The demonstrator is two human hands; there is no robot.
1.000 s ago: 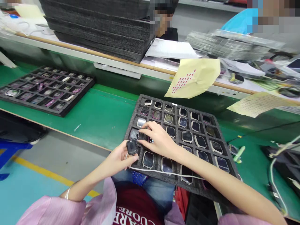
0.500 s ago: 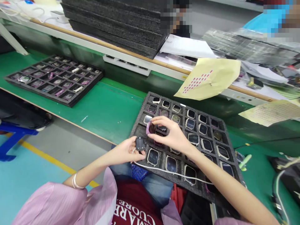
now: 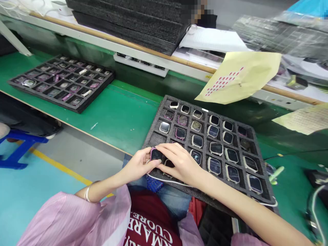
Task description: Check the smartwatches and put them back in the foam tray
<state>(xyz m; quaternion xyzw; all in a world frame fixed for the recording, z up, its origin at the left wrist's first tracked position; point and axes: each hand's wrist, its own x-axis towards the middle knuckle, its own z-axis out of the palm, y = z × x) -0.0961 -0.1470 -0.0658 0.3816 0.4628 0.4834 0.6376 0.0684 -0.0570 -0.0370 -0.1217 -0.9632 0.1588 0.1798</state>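
A purple-framed smartwatch (image 3: 156, 154) with a dark screen is held between my two hands, above the near-left corner of a dark foam tray (image 3: 156, 137). My left hand (image 3: 140, 164) grips its left side, thumb along the lower front edge. From the right, my right hand (image 3: 179, 162) pinches the same watch with fingers at its top and thumb below. A white cable (image 3: 169, 181) leads from under my hands along the tray's near edge. The black square piece is hidden. Several watches, such as a purple one (image 3: 180, 133), sit in the tray's compartments.
Another foam tray (image 3: 79, 111) of watch parts lies on the green bench (image 3: 115, 116) at left. A stack of black foam (image 3: 128, 27) stands on the shelf. Yellow paper (image 3: 241, 78) hangs over its edge. A blue stool (image 3: 20, 147) is on the floor at left.
My right hand has brought the purple smartwatch down and left to my left hand. The black square piece that lay in my left hand is now out of sight. The view has shifted slightly.
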